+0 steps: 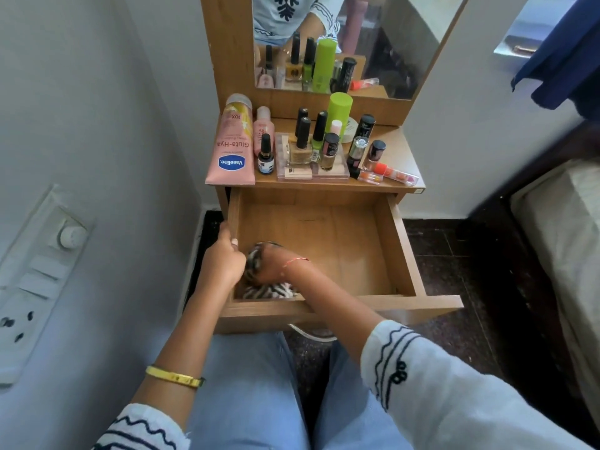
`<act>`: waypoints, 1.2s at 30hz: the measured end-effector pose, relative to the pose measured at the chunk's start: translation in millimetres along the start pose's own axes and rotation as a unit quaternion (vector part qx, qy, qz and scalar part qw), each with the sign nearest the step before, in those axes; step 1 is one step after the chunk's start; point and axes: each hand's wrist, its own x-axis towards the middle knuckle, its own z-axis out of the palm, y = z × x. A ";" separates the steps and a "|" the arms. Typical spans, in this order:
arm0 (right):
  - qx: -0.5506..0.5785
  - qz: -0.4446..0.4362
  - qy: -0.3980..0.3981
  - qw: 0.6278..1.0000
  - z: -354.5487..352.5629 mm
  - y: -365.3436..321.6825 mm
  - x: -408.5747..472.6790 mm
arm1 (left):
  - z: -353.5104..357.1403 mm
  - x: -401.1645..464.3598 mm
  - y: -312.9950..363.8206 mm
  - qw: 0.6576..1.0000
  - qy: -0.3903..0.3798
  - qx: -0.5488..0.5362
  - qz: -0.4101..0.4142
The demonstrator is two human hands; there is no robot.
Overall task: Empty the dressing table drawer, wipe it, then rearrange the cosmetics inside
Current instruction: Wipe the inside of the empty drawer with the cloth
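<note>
From the head camera, the pulled-out brown wooden drawer [386,241] is sitting open below the tabletop, and the right hand [271,264] is reaching across into its near-left corner, fingers curling around a black-and-white striped cloth [268,291] and pressing it onto the drawer floor. The left hand [224,258] is gripping the drawer's left wall, fingers wrapping over the top edge. Up on the wooden dressing table top [394,147], the cosmetics are standing clustered: a pink Vaseline tube [232,144] lying at the left, dark-capped nail polish bottles [303,138] on a clear tray, a lime-green cylinder [339,110] behind them.
</note>
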 end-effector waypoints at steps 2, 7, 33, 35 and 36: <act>0.016 0.000 0.007 1.000 1.0 -8.4 4.0 | -0.7 -0.5 0.1 1.000 0.004 0.003 0.006; 0.064 0.050 0.034 0.996 -13.2 13.9 9.7 | -2.0 -3.1 -2.8 1.000 -0.007 -0.010 0.017; -0.018 0.039 -0.028 0.999 -2.4 5.1 -22.9 | 3.1 -11.7 -25.4 0.999 -0.009 -0.047 0.023; 0.006 0.081 -0.002 0.997 -14.2 23.3 -17.7 | 3.6 -12.4 -25.6 0.999 -0.012 -0.048 0.020; -0.003 0.106 0.026 0.994 -22.6 35.9 -17.1 | 4.3 -12.5 -26.1 0.999 -0.011 -0.048 0.017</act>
